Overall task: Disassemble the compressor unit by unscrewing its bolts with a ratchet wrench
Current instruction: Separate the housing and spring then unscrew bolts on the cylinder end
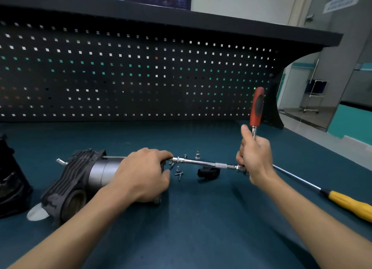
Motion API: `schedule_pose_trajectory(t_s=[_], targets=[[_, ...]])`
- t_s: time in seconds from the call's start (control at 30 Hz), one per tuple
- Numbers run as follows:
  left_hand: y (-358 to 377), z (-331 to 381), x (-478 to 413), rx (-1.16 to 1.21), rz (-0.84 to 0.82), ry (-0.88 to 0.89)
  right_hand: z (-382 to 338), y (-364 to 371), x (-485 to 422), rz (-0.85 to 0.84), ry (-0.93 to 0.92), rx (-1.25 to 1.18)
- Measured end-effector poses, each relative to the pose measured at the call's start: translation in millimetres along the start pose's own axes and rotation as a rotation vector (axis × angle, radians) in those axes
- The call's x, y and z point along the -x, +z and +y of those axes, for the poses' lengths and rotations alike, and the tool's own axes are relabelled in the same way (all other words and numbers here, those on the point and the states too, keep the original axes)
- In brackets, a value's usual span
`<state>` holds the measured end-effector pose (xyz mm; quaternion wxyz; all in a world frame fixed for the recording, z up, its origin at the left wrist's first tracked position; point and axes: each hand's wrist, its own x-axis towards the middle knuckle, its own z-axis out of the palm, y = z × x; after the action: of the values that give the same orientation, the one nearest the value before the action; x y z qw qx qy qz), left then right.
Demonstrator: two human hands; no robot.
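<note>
Blue bench [201, 218]: compressor unit [80, 180] at 9 o'clock, left grip [141, 174] clasping its end, likely bracing; right grip [256, 160] clenched round ratchet wrench [257, 107], handle toward 12, likely for leverage.

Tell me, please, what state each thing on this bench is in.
compressor unit, lying on its side.
left hand, gripping the compressor unit's end.
extension bar, level, running to the compressor unit's end.
ratchet wrench, handle upright, on the extension bar.
right hand, gripping the ratchet wrench below its handle.
loose screws, lying free.
yellow screwdriver, lying untouched.
</note>
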<state>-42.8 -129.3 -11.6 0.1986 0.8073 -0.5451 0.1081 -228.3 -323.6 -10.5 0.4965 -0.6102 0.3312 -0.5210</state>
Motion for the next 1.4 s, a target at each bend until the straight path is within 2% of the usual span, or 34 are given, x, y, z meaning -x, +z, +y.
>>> schedule_pose_trajectory(t_s=[0.2,0.43,0.53,0.63,0.7,0.83,1.0,1.13,1.23,1.4], targets=[[-0.6,1.1,-0.8,0.018,-0.012,-0.012,2.8,-1.1,2.9,0.035,-0.110,0.041],[-3.7,3.5,1.3,0.034,-0.029,-0.014,2.3,-0.3,13.8,0.141,-0.392,0.081],[-3.5,3.5,0.9,0.041,-0.030,-0.027,4.4,-0.8,22.8,0.103,-0.541,-0.006],[-2.0,3.2,1.0,0.045,-0.019,-0.041,8.0,-5.2,24.4,0.029,-0.558,0.013],[-0.7,3.8,1.4,0.047,-0.010,-0.056,8.1,-10.7,22.2,-0.045,-0.467,0.116],[0.5,5.8,1.1,0.045,0.002,-0.076,-2.3,-24.3,21.0,-0.221,-0.113,0.304],[0.6,6.0,4.2,0.049,0.020,-0.076,-15.9,-26.7,17.0,-0.345,0.384,0.145],[-0.3,5.6,6.0,0.054,0.023,-0.075,-11.8,-29.8,13.6,-0.390,0.750,-0.124],[-0.2,4.5,7.3,0.058,0.037,-0.073,-5.8,-30.7,14.4,-0.395,0.780,-0.202],[0.8,4.9,9.2,0.011,0.071,-0.077,0.4,-29.5,20.8,-0.380,0.536,-0.134]])
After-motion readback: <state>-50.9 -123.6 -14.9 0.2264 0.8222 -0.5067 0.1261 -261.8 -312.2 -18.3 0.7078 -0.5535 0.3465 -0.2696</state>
